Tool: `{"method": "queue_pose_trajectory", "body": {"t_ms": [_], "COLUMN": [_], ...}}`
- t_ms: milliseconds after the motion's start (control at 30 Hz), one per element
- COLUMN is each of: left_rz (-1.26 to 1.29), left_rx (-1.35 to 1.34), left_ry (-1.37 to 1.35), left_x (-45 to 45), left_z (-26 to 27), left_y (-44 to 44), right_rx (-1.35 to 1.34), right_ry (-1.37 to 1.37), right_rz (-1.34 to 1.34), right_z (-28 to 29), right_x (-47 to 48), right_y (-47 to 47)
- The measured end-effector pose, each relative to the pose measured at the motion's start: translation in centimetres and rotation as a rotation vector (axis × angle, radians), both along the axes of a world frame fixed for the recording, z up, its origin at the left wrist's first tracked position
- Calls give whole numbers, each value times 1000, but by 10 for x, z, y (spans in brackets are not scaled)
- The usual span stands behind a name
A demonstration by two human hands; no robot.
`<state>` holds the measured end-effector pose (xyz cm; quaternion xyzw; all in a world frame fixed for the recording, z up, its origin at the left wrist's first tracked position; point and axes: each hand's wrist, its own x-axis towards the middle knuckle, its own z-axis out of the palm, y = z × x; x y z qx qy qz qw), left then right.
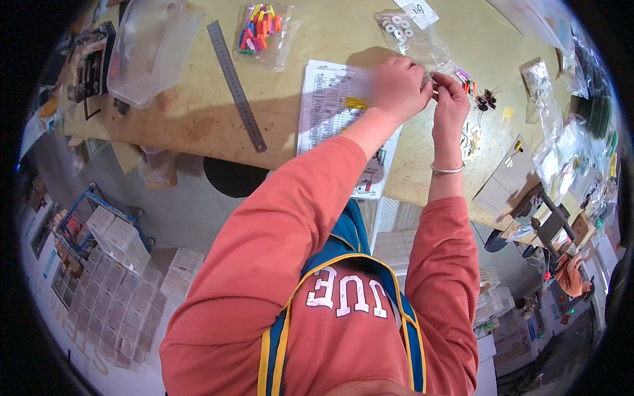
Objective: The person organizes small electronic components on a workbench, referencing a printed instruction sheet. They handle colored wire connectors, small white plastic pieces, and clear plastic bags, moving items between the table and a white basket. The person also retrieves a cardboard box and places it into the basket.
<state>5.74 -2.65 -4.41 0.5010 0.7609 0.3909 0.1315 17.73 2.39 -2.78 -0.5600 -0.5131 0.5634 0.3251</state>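
My left hand (pixel 400 88) and my right hand (pixel 449 99) meet fingertip to fingertip above the bench, just below a clear plastic bag holding white washers (pixel 397 27). Both hands pinch something small at the bag's lower end; the fingers hide most of it. Under my left hand and forearm lies a stack of printed sheets (pixel 329 106) with tables and drawings, a yellow piece (pixel 355 103) on top. To the right of my right hand are small colourful plastic pieces (pixel 467 83), a bundle of dark wired parts (pixel 486 100) and a scatter of cream-coloured small pieces (pixel 471 142).
A steel ruler (pixel 237 86) and a bag of colourful plastic pieces (pixel 259 30) lie left of the sheets. A clear plastic bin (pixel 148 54) stands at the far left. Plastic bags (pixel 542 89) and a grey board (pixel 506 173) are at the right. Another person (pixel 569 277) is farther off, lower right.
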Motion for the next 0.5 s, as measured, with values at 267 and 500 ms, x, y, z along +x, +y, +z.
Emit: {"method": "queue_pose_trajectory", "body": {"t_ms": [267,500], "left_rz": [-84,-155], "left_rx": [-231,-223], "left_ry": [-192,-140], "left_x": [-8,-22], "left_z": [29,46], "left_y": [10,12], "right_rx": [103,-324], "right_ry": [-192,304], "right_rz": [66,-96], "right_z": [-12,6], "right_x": [7,8], "right_y": [-2,3]}}
